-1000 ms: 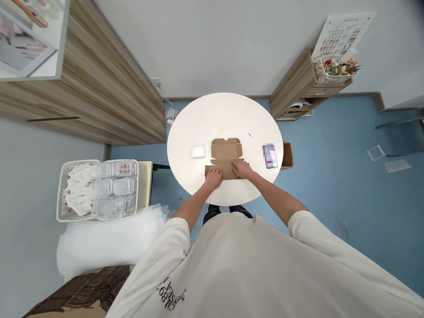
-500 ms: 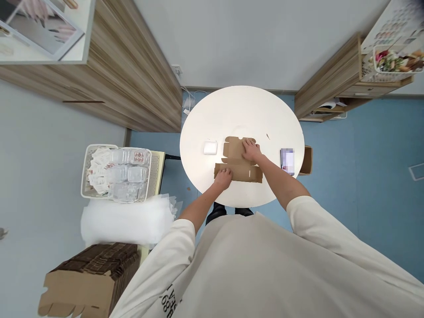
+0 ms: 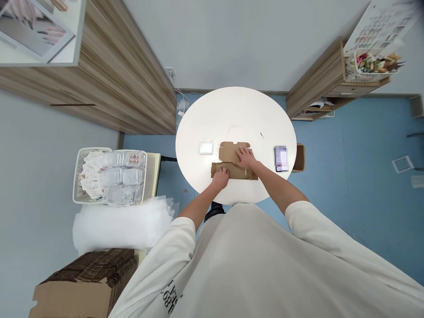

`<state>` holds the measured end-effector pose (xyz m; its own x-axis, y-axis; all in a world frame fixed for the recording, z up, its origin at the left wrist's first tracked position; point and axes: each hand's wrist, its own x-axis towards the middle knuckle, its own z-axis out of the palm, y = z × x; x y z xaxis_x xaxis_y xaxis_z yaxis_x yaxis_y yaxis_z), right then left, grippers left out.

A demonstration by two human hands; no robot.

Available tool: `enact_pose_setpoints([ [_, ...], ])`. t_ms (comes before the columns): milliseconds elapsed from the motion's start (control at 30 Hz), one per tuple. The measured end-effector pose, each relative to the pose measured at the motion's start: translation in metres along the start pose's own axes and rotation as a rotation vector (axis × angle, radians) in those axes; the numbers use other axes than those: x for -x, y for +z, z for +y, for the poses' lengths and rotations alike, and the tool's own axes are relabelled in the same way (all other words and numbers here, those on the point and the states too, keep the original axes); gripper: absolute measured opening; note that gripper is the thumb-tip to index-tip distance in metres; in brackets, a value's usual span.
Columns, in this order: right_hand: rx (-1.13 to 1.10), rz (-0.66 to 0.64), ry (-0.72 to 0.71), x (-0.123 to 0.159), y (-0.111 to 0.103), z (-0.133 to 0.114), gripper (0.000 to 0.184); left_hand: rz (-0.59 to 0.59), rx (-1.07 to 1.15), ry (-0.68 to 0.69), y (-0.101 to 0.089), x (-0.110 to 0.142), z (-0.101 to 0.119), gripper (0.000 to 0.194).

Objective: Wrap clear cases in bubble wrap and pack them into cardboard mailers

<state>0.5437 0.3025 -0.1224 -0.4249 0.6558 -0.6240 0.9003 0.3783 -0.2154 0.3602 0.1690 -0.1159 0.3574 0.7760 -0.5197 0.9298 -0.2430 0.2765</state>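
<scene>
A flat brown cardboard box blank (image 3: 232, 152) lies unfolded on the round white table (image 3: 232, 110) in front of me. My left hand (image 3: 221, 177) rests with curled fingers on the blank's near left flap; a ring shows on one finger. My right hand (image 3: 245, 157) lies flat, fingers spread, pressing on the middle of the blank. A small white square box (image 3: 206, 147) sits on the table just left of the blank. A phone (image 3: 281, 158) lies to the right, near the table's edge.
A white basket (image 3: 111, 176) of clear plastic packs stands on a stool at my left, above a white foam roll (image 3: 119, 225) and a stack of brown cardboard blanks (image 3: 86, 278). Wooden cabinets flank the table. A small open carton (image 3: 299, 157) sits on the floor to the right.
My right hand has drawn back from the blank's far panel to its middle. The left hand stays on the near flap. The view has shifted slightly.
</scene>
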Motion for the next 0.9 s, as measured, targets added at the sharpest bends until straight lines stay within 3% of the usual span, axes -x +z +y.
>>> enact_pose_setpoints([
  [333,0.09,0.038,-0.06,0.051,0.039,-0.036,0.119,0.008,-0.009,-0.023,0.002,0.003,0.006,0.054],
  [533,0.11,0.036,-0.043,0.055,0.046,-0.041,0.121,0.017,-0.001,-0.02,0.004,0.003,0.005,0.051],
  [800,0.122,-0.015,0.014,0.051,0.042,-0.046,0.126,0.197,-0.013,0.07,0.016,0.022,-0.011,0.062],
  [900,0.112,-0.026,0.011,0.051,0.041,-0.047,0.126,0.34,0.066,-0.025,0.017,0.037,-0.022,0.065],
])
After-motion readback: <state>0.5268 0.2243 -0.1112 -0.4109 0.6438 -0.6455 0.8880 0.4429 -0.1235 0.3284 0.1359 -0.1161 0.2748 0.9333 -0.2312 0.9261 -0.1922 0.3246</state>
